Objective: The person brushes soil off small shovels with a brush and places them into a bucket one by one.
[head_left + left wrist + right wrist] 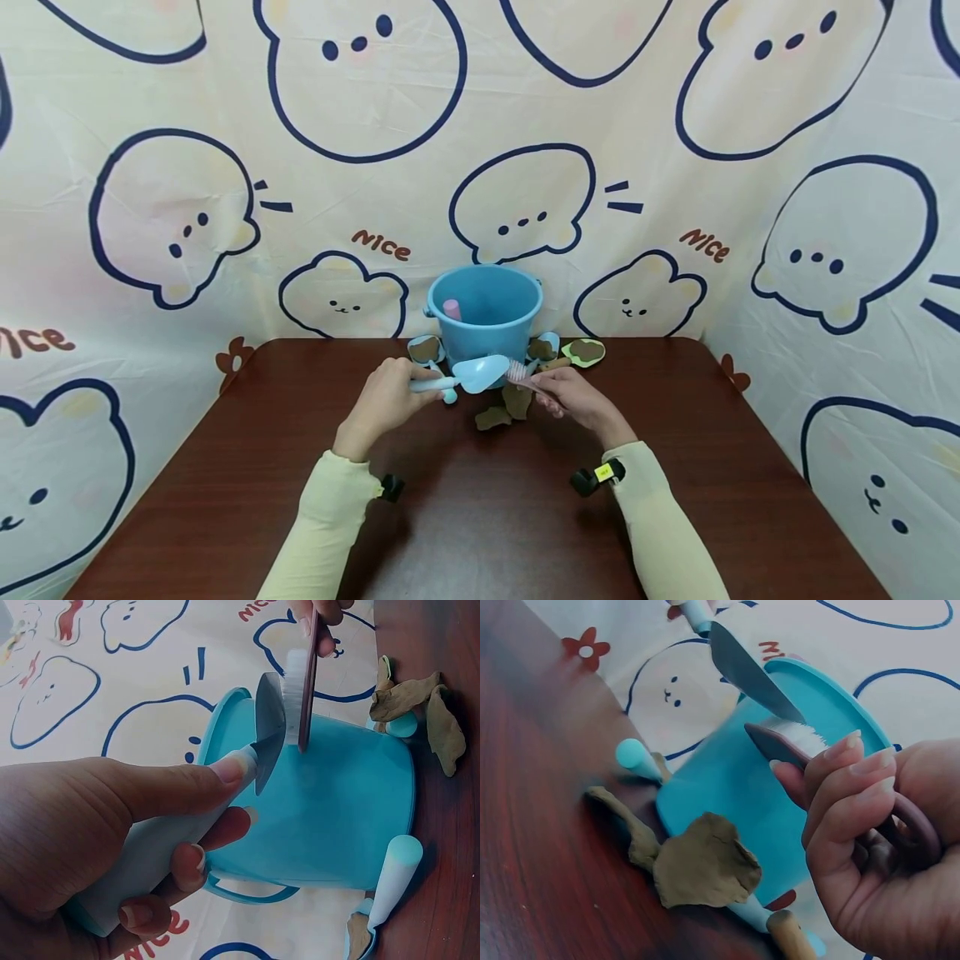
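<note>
My left hand [386, 402] grips the pale handle of a small light-blue trowel [482, 373], thumb along the handle in the left wrist view. Its blade is held in front of the blue bucket [487, 340]. In my right hand [587, 404] is a small brush [776, 746] with a pinkish-brown back and white bristles [295, 694]. Fingers curl round its handle, which ends in a loop. The bristles face the trowel blade and sit against it or very close; contact cannot be told. Below them, flat brown clay-like pieces [493, 418] lie on the table.
The bucket stands at the back of the brown table [480, 517], a pink rod [452, 309] inside it. Around its base lie a blue-edged tool [426, 350] with brown material, another blue one [551, 340], a green one [585, 352] and a wooden handle [791, 937]. Printed cloth [420, 200] hangs behind.
</note>
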`<state>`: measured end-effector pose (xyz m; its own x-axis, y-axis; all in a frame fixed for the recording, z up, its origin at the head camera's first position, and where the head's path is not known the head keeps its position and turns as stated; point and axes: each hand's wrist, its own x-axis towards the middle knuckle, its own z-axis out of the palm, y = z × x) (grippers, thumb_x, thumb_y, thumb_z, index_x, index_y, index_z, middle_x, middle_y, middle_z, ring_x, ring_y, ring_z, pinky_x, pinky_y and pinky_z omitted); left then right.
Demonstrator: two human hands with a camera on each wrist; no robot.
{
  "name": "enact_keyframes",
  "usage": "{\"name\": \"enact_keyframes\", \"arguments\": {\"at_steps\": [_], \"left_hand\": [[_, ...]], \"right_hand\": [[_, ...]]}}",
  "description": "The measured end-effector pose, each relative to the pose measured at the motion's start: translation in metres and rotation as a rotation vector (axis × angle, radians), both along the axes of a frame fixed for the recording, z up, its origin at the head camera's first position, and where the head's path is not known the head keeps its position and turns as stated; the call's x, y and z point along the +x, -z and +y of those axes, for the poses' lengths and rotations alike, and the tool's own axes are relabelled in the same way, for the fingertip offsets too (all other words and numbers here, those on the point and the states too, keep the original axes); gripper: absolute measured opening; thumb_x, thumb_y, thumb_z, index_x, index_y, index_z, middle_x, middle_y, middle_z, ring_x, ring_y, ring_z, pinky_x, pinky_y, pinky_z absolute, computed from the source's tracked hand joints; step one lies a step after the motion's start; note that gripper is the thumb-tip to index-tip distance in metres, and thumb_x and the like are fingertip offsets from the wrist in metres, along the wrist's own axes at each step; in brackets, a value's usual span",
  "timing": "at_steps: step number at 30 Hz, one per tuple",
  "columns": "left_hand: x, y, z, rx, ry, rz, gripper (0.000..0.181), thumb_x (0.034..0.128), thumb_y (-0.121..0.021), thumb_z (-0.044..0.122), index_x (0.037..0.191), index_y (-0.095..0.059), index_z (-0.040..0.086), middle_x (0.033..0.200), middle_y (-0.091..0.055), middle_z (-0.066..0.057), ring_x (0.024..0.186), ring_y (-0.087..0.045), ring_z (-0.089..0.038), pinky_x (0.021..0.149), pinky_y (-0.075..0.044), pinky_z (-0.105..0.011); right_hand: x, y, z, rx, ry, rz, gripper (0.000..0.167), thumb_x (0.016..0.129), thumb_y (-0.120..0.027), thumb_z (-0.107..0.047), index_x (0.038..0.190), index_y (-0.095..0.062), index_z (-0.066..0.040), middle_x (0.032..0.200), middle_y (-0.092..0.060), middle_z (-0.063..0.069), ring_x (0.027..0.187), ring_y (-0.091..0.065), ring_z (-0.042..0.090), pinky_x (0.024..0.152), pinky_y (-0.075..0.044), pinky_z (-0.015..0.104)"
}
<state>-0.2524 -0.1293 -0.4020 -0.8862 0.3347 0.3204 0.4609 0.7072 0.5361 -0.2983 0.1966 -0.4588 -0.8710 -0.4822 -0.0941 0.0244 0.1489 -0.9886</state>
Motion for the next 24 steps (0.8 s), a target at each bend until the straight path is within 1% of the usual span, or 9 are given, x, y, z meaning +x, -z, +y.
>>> {"name": "enact_keyframes", "arguments": {"at_steps": [2, 4, 8, 10, 13, 17, 21, 24], "left_hand": [[0.000, 0.000, 0.000, 0.002, -0.003, 0.001, 0.027, 0.0821, -0.086, 0.016, 0.106, -0.080, 0.004, 0.098, -0.078, -0.011, 0.075, -0.062, -0.017, 0.060, -0.049, -0.028], [0.000, 0.000, 0.001, 0.003, -0.005, 0.001, 0.027, 0.0822, -0.086, 0.016, 0.106, -0.081, 0.005, 0.098, -0.078, -0.011, 0.075, -0.062, -0.017, 0.060, -0.049, -0.028], [-0.001, 0.001, 0.000, -0.001, -0.006, 0.002, 0.027, 0.0821, -0.086, 0.016, 0.106, -0.081, 0.005, 0.097, -0.078, -0.011, 0.073, -0.061, -0.017, 0.059, -0.049, -0.029], [-0.001, 0.001, 0.000, -0.004, -0.006, 0.005, 0.027, 0.0821, -0.086, 0.016, 0.106, -0.081, 0.005, 0.097, -0.078, -0.010, 0.073, -0.060, -0.017, 0.059, -0.048, -0.029], [0.000, 0.001, 0.000, -0.006, -0.004, 0.003, 0.027, 0.0823, -0.086, 0.016, 0.107, -0.080, 0.004, 0.098, -0.078, -0.012, 0.074, -0.061, -0.017, 0.060, -0.049, -0.029], [0.000, 0.001, 0.000, -0.011, -0.004, -0.003, 0.027, 0.0827, -0.086, 0.015, 0.107, -0.080, 0.004, 0.100, -0.078, -0.013, 0.079, -0.064, -0.018, 0.064, -0.054, -0.030], [0.000, 0.000, 0.000, -0.013, -0.006, -0.007, 0.027, 0.0828, -0.086, 0.015, 0.107, -0.080, 0.005, 0.102, -0.078, -0.013, 0.083, -0.066, -0.019, 0.069, -0.058, -0.033], [0.000, 0.000, 0.000, -0.014, -0.006, -0.008, 0.028, 0.0827, -0.086, 0.016, 0.108, -0.080, 0.005, 0.101, -0.078, -0.013, 0.083, -0.067, -0.020, 0.069, -0.058, -0.034]], "right_hand": [[-0.001, 0.000, 0.002, 0.002, 0.000, 0.003, 0.033, 0.111, -0.040, -0.017, 0.104, -0.061, 0.007, 0.063, -0.050, -0.002, 0.050, -0.042, 0.007, 0.049, -0.036, 0.023], [0.000, 0.000, 0.002, 0.011, -0.007, 0.010, 0.033, 0.111, -0.040, -0.018, 0.102, -0.060, 0.007, 0.063, -0.050, -0.002, 0.050, -0.042, 0.007, 0.050, -0.036, 0.023], [0.001, 0.004, -0.006, 0.057, -0.040, 0.022, 0.037, 0.111, -0.042, -0.020, 0.101, -0.058, 0.012, 0.064, -0.050, -0.001, 0.052, -0.043, 0.010, 0.051, -0.038, 0.024], [0.003, 0.006, -0.014, 0.080, -0.069, 0.027, 0.040, 0.111, -0.043, -0.022, 0.101, -0.056, 0.015, 0.065, -0.050, 0.000, 0.052, -0.044, 0.010, 0.051, -0.039, 0.024], [0.006, 0.009, -0.025, 0.090, -0.114, 0.027, 0.040, 0.110, -0.043, -0.022, 0.107, -0.057, 0.015, 0.067, -0.051, 0.000, 0.053, -0.045, 0.010, 0.051, -0.039, 0.024], [0.011, 0.010, -0.039, 0.083, -0.158, 0.018, 0.040, 0.110, -0.044, -0.021, 0.117, -0.059, 0.015, 0.067, -0.052, 0.001, 0.053, -0.044, 0.009, 0.051, -0.038, 0.024], [0.016, 0.006, -0.048, 0.075, -0.160, -0.005, 0.041, 0.110, -0.044, -0.020, 0.119, -0.056, 0.018, 0.067, -0.051, 0.000, 0.051, -0.044, 0.008, 0.051, -0.036, 0.025], [0.018, 0.005, -0.051, 0.069, -0.147, -0.013, 0.040, 0.110, -0.044, -0.019, 0.115, -0.055, 0.019, 0.067, -0.051, 0.000, 0.051, -0.043, 0.008, 0.050, -0.035, 0.026]]}}
